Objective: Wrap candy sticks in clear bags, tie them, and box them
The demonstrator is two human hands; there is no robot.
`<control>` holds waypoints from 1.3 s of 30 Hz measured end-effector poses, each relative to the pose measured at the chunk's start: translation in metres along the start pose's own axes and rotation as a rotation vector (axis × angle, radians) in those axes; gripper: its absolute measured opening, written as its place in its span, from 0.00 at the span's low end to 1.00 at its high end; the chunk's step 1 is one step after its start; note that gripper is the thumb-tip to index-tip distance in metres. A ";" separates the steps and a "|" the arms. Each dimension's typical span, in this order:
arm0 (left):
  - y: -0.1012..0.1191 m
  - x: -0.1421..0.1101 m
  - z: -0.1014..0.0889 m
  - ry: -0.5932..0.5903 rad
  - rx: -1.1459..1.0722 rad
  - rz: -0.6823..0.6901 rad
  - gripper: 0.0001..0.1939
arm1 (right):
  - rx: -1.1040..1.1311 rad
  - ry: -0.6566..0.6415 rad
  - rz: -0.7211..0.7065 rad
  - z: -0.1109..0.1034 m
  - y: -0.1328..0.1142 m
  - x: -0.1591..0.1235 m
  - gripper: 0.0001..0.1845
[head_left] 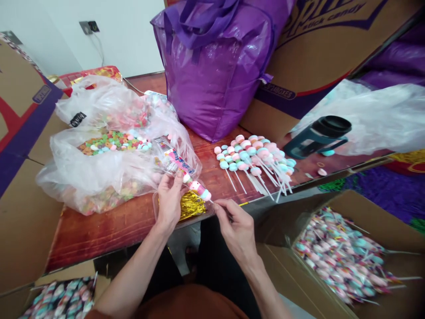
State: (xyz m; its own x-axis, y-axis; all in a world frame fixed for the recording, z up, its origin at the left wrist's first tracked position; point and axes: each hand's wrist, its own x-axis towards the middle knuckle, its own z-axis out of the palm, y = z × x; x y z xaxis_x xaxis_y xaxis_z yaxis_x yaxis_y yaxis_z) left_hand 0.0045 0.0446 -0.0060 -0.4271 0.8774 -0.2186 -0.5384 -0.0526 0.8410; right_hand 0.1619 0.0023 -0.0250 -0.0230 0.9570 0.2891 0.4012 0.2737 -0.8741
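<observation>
My left hand [170,199] is closed around the upper part of a marshmallow candy stick [200,190] and a clear printed wrapper [177,160]. My right hand [235,221] pinches the lower end of its white stick between thumb and fingertips. Pink, white and blue pieces show between the two hands, tilted down to the right. How far the wrapper covers them is hard to make out. Beneath the candy, gold twist ties [193,206] lie in a clear tray at the table edge. Right of the hands, unwrapped candy sticks [255,155] rest in a pile.
Plastic bags [96,168] of colourful gummies and marshmallows fill the left of the table [89,230]. Behind stands a purple bag [212,75]; a dark teal mug [315,137] stands at right. Cartons hold wrapped sticks, one lower right [341,257], one lower left [63,297].
</observation>
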 end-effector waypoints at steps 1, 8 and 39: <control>-0.001 0.000 0.000 -0.009 0.025 -0.013 0.20 | -0.005 0.002 0.010 0.002 -0.001 0.000 0.10; -0.002 -0.002 -0.001 -0.075 0.056 -0.063 0.19 | 0.063 0.008 0.172 0.015 -0.010 0.002 0.12; 0.016 -0.024 -0.032 -0.388 -0.008 -0.165 0.15 | 0.904 -0.499 0.715 0.054 -0.048 0.028 0.12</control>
State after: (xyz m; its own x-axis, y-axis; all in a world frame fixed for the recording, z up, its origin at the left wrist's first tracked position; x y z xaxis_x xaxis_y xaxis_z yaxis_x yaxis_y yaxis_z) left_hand -0.0166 0.0074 -0.0030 -0.0306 0.9887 -0.1464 -0.5834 0.1013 0.8058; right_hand 0.0931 0.0208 0.0039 -0.4827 0.7959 -0.3653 -0.2987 -0.5418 -0.7856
